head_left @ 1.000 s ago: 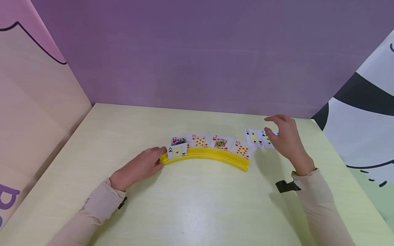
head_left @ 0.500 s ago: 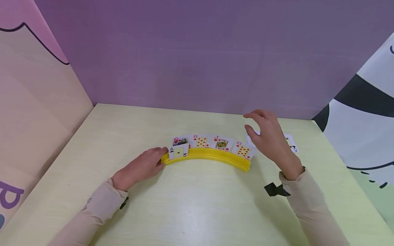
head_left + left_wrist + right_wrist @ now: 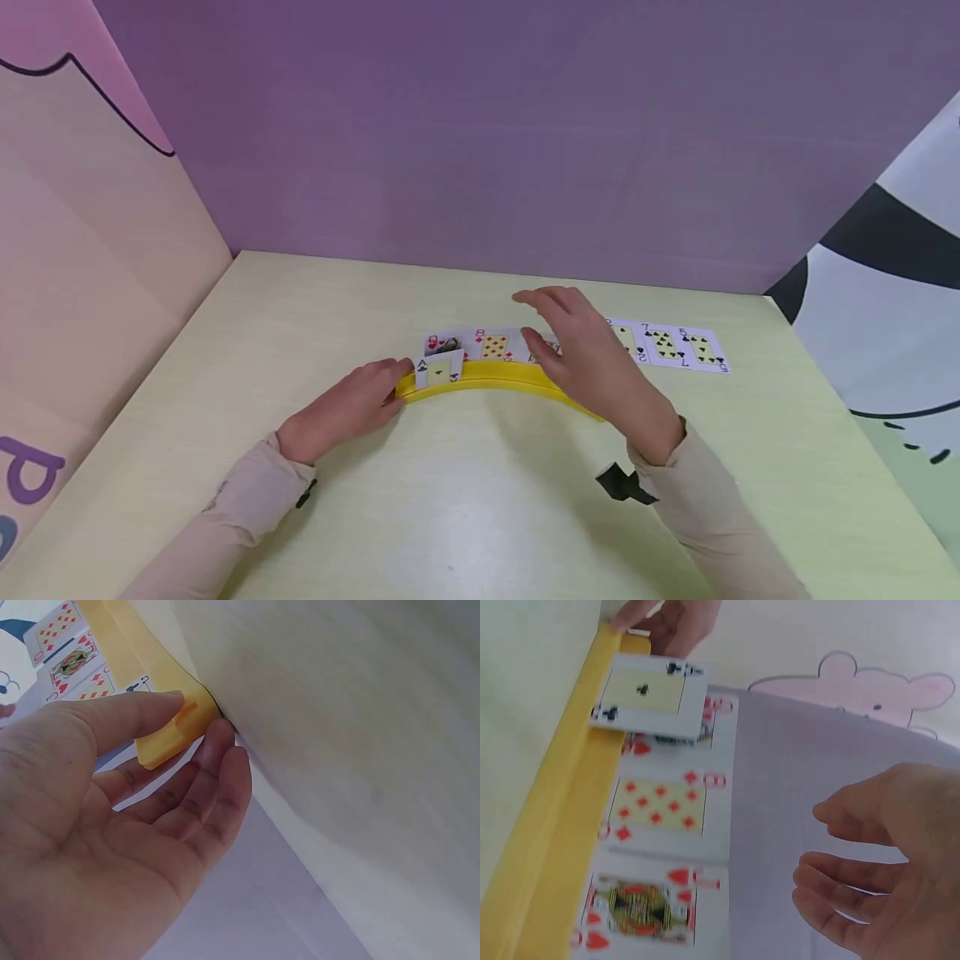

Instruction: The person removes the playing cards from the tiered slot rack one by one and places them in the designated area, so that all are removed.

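My left hand grips the left end of a curved yellow card holder, thumb on one side and fingers beneath in the left wrist view. An ace of clubs stands in the holder's front slot at that end. Behind it is a partly covered queen of hearts, then an eight of diamonds and a jack of hearts. A ten of diamonds follows, hidden from the head view. Over the holder's right half, my right hand hovers with nothing between its parted fingers and thumb.
Three black-suit cards lie side by side on the table right of the holder: a two, a seven and a five. A purple wall borders the back of the pale table.
My right hand has moved left, from above the row of loose cards to above the holder. That row is now uncovered. My left hand keeps its grip on the holder's end.
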The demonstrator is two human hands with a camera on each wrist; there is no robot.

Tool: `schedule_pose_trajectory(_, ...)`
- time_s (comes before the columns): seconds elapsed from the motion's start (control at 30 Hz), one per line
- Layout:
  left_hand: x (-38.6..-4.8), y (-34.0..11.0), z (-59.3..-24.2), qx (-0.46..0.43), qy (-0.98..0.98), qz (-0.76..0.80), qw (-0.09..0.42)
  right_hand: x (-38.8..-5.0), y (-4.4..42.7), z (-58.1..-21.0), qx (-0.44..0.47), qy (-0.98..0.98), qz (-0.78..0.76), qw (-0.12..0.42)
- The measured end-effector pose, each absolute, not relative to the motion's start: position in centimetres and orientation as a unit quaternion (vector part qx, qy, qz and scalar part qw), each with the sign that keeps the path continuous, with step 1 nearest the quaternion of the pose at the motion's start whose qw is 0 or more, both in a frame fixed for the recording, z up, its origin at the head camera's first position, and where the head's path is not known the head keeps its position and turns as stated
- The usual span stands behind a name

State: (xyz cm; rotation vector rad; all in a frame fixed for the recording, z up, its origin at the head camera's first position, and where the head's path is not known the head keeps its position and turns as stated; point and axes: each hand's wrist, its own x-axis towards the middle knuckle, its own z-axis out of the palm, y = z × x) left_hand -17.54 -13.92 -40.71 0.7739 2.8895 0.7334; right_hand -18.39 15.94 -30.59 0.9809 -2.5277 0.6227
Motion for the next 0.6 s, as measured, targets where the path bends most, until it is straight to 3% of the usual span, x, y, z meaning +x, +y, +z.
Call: schedule_pose_trajectory(0.6, -17.7, -13.9, -40.7, 0.272, 0.926, 0.258, 0.031, -17.9, 9.9, -33.7, 0.389, -0.902, 0.161, 0.094)
